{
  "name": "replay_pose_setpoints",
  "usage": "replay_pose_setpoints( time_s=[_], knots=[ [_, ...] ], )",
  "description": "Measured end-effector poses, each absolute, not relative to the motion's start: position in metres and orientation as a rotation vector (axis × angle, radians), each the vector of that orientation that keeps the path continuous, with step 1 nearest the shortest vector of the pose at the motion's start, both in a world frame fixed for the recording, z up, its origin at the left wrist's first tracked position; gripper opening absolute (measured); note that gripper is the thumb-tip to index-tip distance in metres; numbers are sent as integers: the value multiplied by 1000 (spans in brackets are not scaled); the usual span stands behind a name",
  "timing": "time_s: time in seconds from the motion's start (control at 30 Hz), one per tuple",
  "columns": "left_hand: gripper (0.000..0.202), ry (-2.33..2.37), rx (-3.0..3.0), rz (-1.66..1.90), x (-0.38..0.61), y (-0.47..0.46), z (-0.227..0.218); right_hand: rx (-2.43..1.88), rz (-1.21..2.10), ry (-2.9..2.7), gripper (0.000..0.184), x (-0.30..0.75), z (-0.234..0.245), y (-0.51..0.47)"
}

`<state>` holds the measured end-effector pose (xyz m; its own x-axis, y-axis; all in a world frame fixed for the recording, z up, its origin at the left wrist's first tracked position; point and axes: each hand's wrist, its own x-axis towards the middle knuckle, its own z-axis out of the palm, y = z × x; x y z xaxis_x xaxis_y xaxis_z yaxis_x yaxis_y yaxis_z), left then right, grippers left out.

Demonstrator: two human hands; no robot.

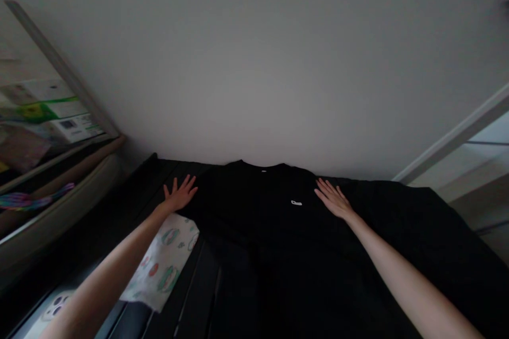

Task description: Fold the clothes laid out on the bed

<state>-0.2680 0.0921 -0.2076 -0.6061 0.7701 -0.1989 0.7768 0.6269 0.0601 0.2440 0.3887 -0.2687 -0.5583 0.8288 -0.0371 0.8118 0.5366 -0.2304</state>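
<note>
A black T-shirt (pixel 254 212) lies spread out, its neckline toward the wall and a small white logo on the chest. My left hand (pixel 181 194) is at the shirt's left sleeve side, fingers spread and palm down. On the other side, my right hand (pixel 333 198) lies flat near the right shoulder, fingers stretched out. Neither hand grips anything. Under my left forearm is a white patterned cloth (pixel 170 254), partly covered by the arm. Dark fabric continues to the right of my right hand; where the shirt ends there I cannot tell.
The shirt rests on a dark slatted surface (pixel 194 296) against a pale wall (pixel 254 63). A phone (pixel 55 307) lies at the lower left, partly behind my forearm. Shelves with packages (pixel 71 124) and a colourful braided item (pixel 35 198) stand left. A doorframe (pixel 453 132) is at right.
</note>
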Motion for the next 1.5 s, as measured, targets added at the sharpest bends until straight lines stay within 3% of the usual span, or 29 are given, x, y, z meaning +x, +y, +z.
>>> replay_pose_setpoints(
  time_s=[0.43, 0.77, 0.87, 1.03, 1.2, 1.37, 1.5],
  knots=[
    [58, 2946, 1650, -147, -333, 84, -182, -1410, 149, -2725, 64, 254, -279, 421],
    [42, 2926, 1712, 47, -241, 153, -159, -1627, -119, -2647, 62, 241, -273, 416],
    [36, 2721, 1833, 256, -167, 158, -157, -1661, -248, -2596, 59, 233, -263, 406],
    [36, 1850, 2284, 492, -58, 102, -131, -1555, -405, -2500, 54, 224, -236, 376],
    [44, 1305, 2381, 379, -27, 27, -98, -1441, -231, -2409, 54, 221, -198, 321],
    [63, 1286, 2432, 179, -25, -4, -105, -892, 123, -2712, 42, 229, -153, 221],
    [42, 1494, 2466, 112, -18, -17, -113, -397, 570, -3022, 42, 252, -128, 133]
  ],
)
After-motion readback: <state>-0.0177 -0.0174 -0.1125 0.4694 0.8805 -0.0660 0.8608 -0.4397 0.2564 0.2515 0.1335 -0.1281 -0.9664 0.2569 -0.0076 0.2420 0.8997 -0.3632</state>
